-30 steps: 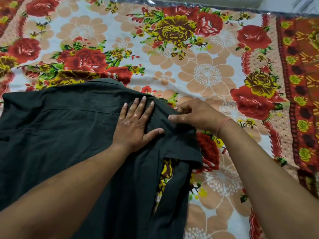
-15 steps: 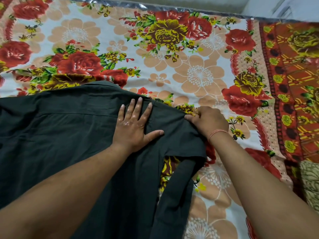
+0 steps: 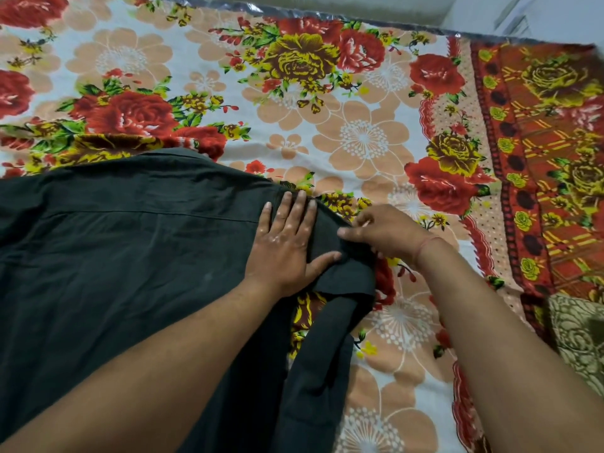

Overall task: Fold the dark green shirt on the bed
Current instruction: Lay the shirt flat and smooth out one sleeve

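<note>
The dark green shirt (image 3: 130, 263) lies spread, back side up, over the left half of the floral bed sheet (image 3: 359, 138). My left hand (image 3: 284, 243) presses flat on the shirt's right shoulder, fingers apart, holding nothing. My right hand (image 3: 385, 230) pinches the fabric at the top edge of the short right sleeve (image 3: 346, 276), thumb on top. The sleeve is bunched and partly folded inward. Below it a narrow strip of the shirt's side runs toward the bottom edge of the view.
The bed's far edge with a silvery strip (image 3: 294, 11) runs along the top. A red patterned border of the sheet (image 3: 539, 158) lies at the right. A beige patterned cloth (image 3: 578, 335) shows at the lower right.
My right hand has gone from the shoulder tip out along the sleeve edge and back inward, bunching the sleeve. My left hand stays pressed on the shoulder.
</note>
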